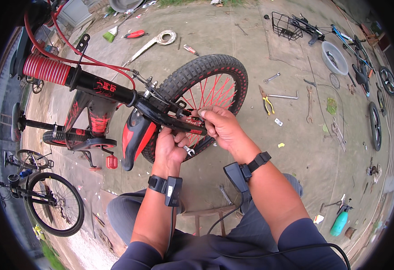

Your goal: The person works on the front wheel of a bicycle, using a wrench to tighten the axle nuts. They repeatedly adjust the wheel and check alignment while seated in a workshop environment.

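A black and red bicycle stands in front of me, its knobbly front wheel (210, 60) with red spokes turned to the right. My left hand (171, 147) is curled under the black fork leg (170, 120), palm up. From its fingers sticks the silver jaw of a wrench (189, 151); the rest of it is hidden. My right hand (221, 126) is closed in a pinch at the rim brake beside the fork and spokes. What lies between its thumb and forefinger is too small to name. A black and red mudguard (136, 137) sits left of my left hand.
Pliers with yellow handles (266, 101), an L-shaped bar (285, 96) and several wrenches lie on the concrete at right. Beyond them stand a pale basin (335, 58) and bicycle parts. A teal spray bottle (339, 223) is at lower right, another bicycle (55, 203) at left.
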`<state>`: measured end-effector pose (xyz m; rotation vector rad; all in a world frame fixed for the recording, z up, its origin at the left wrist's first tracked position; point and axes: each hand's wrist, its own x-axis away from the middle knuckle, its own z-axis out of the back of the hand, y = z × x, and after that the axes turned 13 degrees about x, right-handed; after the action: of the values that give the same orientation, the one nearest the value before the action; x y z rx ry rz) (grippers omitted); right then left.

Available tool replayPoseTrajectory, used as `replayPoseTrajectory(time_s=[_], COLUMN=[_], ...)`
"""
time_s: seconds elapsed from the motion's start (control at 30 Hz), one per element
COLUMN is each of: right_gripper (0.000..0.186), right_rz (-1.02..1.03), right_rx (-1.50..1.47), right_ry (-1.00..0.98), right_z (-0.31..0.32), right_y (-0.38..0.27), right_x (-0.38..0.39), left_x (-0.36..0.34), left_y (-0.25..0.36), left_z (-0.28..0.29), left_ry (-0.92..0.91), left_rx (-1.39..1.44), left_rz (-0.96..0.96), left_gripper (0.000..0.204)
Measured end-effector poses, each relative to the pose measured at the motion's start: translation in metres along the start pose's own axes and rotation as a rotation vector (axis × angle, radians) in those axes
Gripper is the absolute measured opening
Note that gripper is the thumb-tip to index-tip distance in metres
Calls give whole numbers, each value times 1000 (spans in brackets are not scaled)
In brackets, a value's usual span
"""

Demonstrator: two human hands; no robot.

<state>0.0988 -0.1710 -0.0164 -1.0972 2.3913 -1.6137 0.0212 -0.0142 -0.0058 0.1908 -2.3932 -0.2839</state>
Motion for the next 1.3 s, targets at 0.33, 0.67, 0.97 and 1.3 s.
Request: replayPoseTrajectory(time_s=[0.33,0.67,0.97,1.3], right_gripper=[12,19,19,22], right_rz=[24,-24,-41,-70], right_rx=[-35,71,111,157], right_ry=[-58,36,63,61], right_z=[2,1,-14,-20], right_y=[2,3,5,13], right_x=[-6,-15,-22,-37], left_x=[-2,-7,-10,-13], left_y=[4,11,13,15], left_z=[6,6,10,9], left_ry=[-38,-47,-64,-59], left_rx=[15,-11,3,-56], left_rz=[37,52,83,94], left_gripper=[30,26,16,19])
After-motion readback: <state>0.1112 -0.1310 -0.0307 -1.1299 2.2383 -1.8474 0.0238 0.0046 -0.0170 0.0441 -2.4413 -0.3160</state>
